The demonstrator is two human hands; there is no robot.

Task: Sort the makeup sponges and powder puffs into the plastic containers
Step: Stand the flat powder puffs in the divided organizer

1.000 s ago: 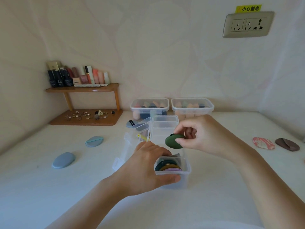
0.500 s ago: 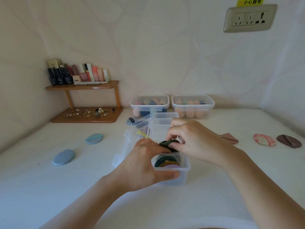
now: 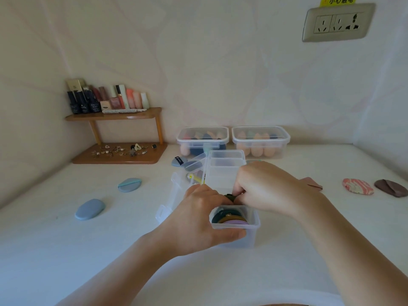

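A clear divided plastic container (image 3: pixel 254 226) stands in the middle of the white surface, its near compartment stacked with round puffs. My left hand (image 3: pixel 198 219) grips that near end, thumb across the front wall. My right hand (image 3: pixel 262 188) pinches a dark green puff (image 3: pixel 229 197) just above the compartment's far edge, mostly hidden by both hands. Loose puffs lie around: two blue ones (image 3: pixel 90 209) (image 3: pixel 129 184) at the left, a pink marbled one (image 3: pixel 357 186) and a brown one (image 3: pixel 390 187) at the right.
Two lidded clear boxes (image 3: pixel 202 140) (image 3: pixel 261 140) holding sponges stand at the back wall. A wooden shelf (image 3: pixel 114 117) with cosmetic bottles and small jewellery stands back left. A pink puff (image 3: pixel 313 183) peeks out behind my right wrist. A wall socket (image 3: pixel 337 22) sits upper right.
My right hand has brought the green puff down from mid-air to the rim of the near compartment. My left hand stayed on the container.
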